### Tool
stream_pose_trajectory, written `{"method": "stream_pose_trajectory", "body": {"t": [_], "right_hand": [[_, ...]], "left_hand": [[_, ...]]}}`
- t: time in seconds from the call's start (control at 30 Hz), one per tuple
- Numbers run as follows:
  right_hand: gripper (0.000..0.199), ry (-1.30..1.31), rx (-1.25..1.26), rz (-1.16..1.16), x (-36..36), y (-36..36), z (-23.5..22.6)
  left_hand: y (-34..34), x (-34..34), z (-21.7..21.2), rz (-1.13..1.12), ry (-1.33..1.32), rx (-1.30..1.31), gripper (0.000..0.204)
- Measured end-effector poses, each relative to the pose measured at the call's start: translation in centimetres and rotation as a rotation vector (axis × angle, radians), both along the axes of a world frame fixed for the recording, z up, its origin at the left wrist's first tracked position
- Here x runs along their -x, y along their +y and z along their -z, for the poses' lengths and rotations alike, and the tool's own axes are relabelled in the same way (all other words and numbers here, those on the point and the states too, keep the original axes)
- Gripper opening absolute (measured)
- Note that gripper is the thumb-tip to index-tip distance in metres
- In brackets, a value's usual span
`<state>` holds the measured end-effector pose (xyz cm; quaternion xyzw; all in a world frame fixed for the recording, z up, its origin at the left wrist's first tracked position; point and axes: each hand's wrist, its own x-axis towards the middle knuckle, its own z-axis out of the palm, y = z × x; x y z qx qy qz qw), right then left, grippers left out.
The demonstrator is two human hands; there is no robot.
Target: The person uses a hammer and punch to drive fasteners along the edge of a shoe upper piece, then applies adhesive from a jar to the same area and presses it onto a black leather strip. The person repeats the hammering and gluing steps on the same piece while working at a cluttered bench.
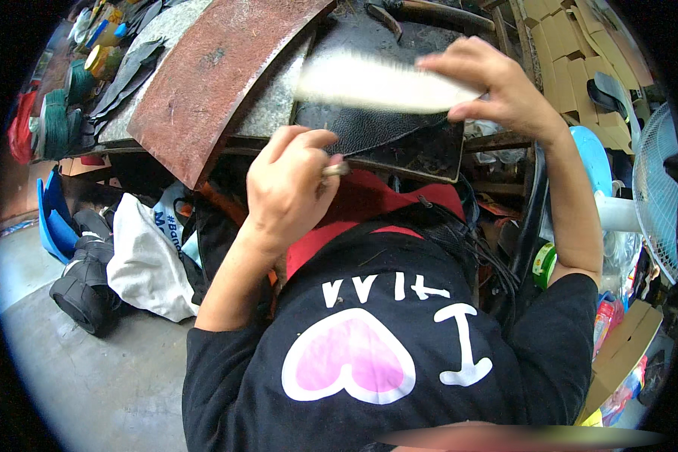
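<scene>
The right hand (497, 87) pinches the near end of a long, pale, flat strip with a blurred, brush-like edge (377, 81), thumb beneath and fingers curled over the top, holding it level above a black, pebble-grained sheet of leather (384, 129) that lies just under it on the dark table (429, 154). The left hand (290, 188) is clenched around a small metal-tipped tool (336, 169), whose tip shows past the thumb and sits close to the near edge of the leather. The strip looks light and fairly stiff, so a pinch at one end seems enough to carry it; its blur hides the exact material. The leather looks thin, limp and grippy rather than slippery, likely to fold if lifted by a corner, so it is best pressed flat or taken along an edge. Beyond the left hand a rust-red curved metal plate (211, 75) rests across a grey speckled stone slab (275, 102).
</scene>
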<state>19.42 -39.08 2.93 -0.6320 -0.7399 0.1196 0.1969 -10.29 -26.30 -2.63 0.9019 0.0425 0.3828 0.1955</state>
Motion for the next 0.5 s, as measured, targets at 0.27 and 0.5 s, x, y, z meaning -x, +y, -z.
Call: {"method": "stream_pose_trajectory", "body": {"t": [0.27, 0.5], "right_hand": [[0.054, -0.248, -0.136, -0.157, -0.5, 0.4, 1.0], [0.058, -0.301, 0.07, -0.133, 1.2, 1.9, -1.6]], "left_hand": [[1.0, -0.1, -1.6, -0.119, -0.085, -0.118, 0.033], [5.0, -0.3, -6.6, -0.181, 0.138, -0.172, 0.029]]}}
